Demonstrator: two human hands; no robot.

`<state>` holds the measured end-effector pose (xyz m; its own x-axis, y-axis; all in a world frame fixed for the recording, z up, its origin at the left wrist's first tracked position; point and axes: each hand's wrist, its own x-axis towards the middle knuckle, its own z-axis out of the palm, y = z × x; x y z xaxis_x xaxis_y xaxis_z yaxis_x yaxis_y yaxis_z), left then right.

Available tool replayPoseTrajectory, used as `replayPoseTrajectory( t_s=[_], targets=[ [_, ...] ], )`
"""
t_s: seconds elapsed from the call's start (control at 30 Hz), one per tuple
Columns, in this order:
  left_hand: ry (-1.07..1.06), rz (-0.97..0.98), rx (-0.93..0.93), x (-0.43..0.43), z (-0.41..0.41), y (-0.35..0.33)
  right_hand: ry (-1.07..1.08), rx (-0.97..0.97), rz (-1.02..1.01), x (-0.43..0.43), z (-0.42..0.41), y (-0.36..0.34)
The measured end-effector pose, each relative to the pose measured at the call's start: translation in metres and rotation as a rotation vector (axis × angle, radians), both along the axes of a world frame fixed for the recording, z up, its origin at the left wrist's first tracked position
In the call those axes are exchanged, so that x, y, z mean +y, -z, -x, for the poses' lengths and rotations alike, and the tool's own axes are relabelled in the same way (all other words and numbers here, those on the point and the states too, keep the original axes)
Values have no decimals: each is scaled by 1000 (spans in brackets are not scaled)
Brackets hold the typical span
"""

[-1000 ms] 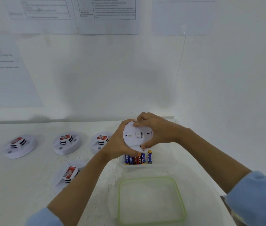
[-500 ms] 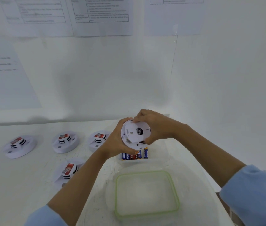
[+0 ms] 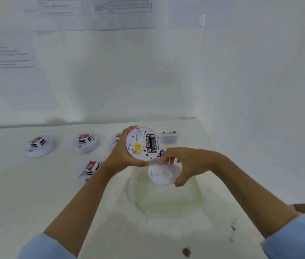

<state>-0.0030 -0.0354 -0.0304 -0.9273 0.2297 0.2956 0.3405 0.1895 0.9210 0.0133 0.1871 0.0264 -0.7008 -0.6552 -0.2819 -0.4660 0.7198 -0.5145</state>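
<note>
White plastic smoke detector (image 3: 138, 139), head view: back cover (image 3: 164, 174) already off, 2 black batteries (image 3: 151, 143) exposed, apparently still to be pulled. Left hand (image 3: 121, 156) curls round the detector's rim, holding it above the table (image 3: 17, 184). Right hand (image 3: 187, 163) pinches the cover just below it, over the green-rimmed container (image 3: 198, 189). 4 more detectors (image 3: 39, 145) sit to the left.

Left hand (image 3: 121, 154) grips opened detector (image 3: 142, 143); right hand (image 3: 189, 163) holds its cover (image 3: 164, 174).
</note>
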Motion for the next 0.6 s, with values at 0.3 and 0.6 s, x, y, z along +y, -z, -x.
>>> replayPoseTrajectory(
  t_s=[0.3,0.6],
  targets=[
    [34,31,-30,-26,-45,-5,175,-17,-154,-11,-29,39],
    [92,-15,-62,-27,-62,-7,337,329,524,-44,-49,6]
  ],
)
